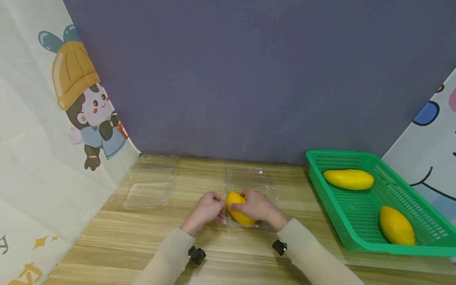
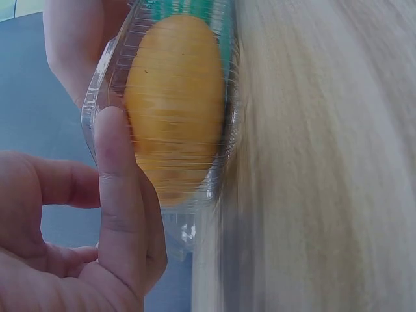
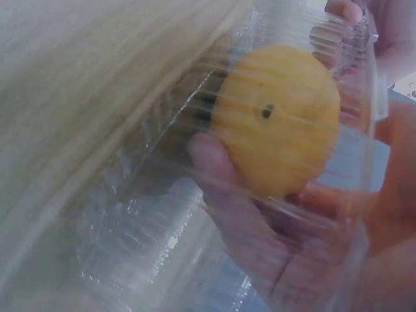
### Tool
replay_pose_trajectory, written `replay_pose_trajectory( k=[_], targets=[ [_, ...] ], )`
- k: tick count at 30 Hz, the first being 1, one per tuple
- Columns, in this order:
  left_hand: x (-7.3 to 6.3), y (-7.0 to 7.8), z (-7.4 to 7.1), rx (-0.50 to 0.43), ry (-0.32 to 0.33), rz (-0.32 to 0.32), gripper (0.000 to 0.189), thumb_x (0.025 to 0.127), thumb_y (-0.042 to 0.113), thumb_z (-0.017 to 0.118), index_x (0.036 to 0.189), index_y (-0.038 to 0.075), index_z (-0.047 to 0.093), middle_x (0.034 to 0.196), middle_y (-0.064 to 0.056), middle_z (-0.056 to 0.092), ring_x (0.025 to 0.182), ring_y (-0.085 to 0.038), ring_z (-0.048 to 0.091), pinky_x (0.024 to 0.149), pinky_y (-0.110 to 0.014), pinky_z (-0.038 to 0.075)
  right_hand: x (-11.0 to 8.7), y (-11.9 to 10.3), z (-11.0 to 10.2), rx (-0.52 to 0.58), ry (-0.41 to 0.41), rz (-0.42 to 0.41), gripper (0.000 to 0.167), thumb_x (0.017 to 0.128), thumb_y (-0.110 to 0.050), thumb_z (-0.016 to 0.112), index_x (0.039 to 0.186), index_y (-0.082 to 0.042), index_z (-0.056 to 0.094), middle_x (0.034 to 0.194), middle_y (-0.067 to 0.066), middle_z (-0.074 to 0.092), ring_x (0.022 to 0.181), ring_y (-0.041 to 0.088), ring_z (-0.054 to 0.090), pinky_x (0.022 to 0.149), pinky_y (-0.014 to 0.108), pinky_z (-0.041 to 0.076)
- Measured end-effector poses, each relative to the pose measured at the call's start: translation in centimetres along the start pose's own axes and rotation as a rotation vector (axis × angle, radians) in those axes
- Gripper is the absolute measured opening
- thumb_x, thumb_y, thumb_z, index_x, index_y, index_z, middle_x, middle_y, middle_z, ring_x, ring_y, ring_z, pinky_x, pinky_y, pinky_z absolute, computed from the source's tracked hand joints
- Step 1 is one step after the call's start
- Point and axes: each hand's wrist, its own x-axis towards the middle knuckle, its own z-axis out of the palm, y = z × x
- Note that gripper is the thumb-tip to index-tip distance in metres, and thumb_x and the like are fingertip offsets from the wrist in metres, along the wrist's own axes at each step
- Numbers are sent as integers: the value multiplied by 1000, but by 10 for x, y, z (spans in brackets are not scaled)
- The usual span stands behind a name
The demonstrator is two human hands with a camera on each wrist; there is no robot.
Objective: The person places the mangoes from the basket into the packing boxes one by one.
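A yellow mango (image 1: 236, 198) lies in the base of a clear plastic clamshell box (image 1: 249, 178), whose lid is folded back toward the wall. Reaching in from the right, my right hand (image 1: 261, 206) grips the mango, thumb across its near side and fingers behind it. In the right wrist view, that hand and the mango's dark-spotted end (image 3: 279, 117) show through the box wall. My left hand (image 1: 208, 208) holds the box's left edge. The left wrist view shows its fingers at the clear rim (image 2: 91, 107), beside the mango.
Another clear plastic box (image 1: 147, 194) stands with its lid back at the left of the wooden table (image 1: 117, 245). On the right is a green basket (image 1: 392, 248) holding two mangoes, one at the back (image 1: 349, 179) and one in front (image 1: 396, 225). A dark wall (image 1: 228, 79) closes the back.
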Motion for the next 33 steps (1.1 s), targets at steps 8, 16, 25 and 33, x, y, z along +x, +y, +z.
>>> replay_pose_trajectory(
  k=[8,16,25,33],
  targets=[
    [-1,1,-2,1,-4,1,16,90,7,50,99,-7,51,75,-17,58,57,-21,59,56,-36,57,-4,-2,-5,-43,13,-17,58,83,-53,61,115,-4,60,88,2,62,69,16,53,61,32,46],
    [-2,1,-1,-4,-9,-11,16,90,7,50,99,-7,50,78,-20,58,57,-21,59,56,-35,57,-13,-4,-12,-116,9,-25,61,84,-53,60,120,-4,58,107,8,64,73,14,53,69,35,50],
    [0,-1,-1,5,-7,-6,17,90,8,51,98,-6,51,82,-24,59,59,-23,60,57,-36,57,-25,-10,-33,-171,-11,-54,58,85,-51,60,121,-5,60,117,8,63,94,19,59,85,43,49],
    [1,-3,-1,12,-2,8,18,90,7,50,100,-8,51,78,-21,58,57,-23,60,56,-36,57,-36,-14,-48,-234,-10,-61,59,84,-52,60,125,-8,58,125,7,59,113,27,54,94,48,44]
  ],
)
